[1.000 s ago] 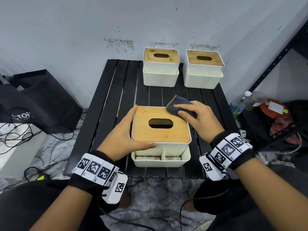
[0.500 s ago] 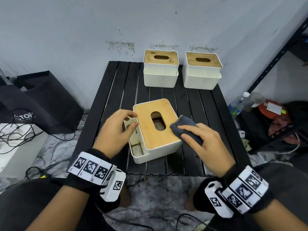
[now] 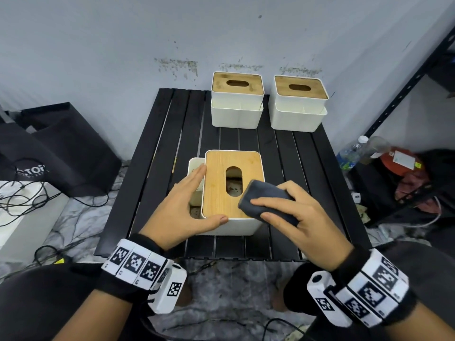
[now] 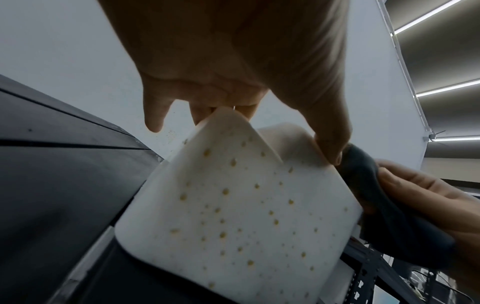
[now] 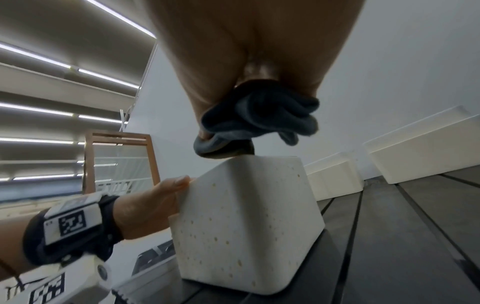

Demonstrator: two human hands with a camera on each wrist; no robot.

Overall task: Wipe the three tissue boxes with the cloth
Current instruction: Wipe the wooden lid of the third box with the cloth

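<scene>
The near tissue box (image 3: pixel 221 183), white with a bamboo lid, stands lengthwise on the black slatted table (image 3: pixel 172 134), its side compartment at the left. My left hand (image 3: pixel 189 203) lies over that compartment with straight fingers, thumb along the lid's front edge. My right hand (image 3: pixel 283 212) grips a dark grey cloth (image 3: pixel 263 198) pressed on the lid's near right corner. The left wrist view shows the box's speckled white wall (image 4: pixel 233 205) and the cloth (image 4: pixel 376 195). The bunched cloth (image 5: pixel 259 117) tops the box (image 5: pixel 246 205) in the right wrist view. Two more boxes (image 3: pixel 236 102) (image 3: pixel 299 104) stand at the back.
A black bag (image 3: pixel 61 148) and loose cables (image 3: pixel 24 193) lie on the floor at the left. Plastic bottles (image 3: pixel 352 153) and a black metal shelf frame (image 3: pixel 394 107) are at the right. The wall runs close behind the back boxes.
The near box has turned a quarter clockwise, so its compartment went from facing me to the left. My left hand shifted to brace it, and the cloth slid to the lid's near right corner.
</scene>
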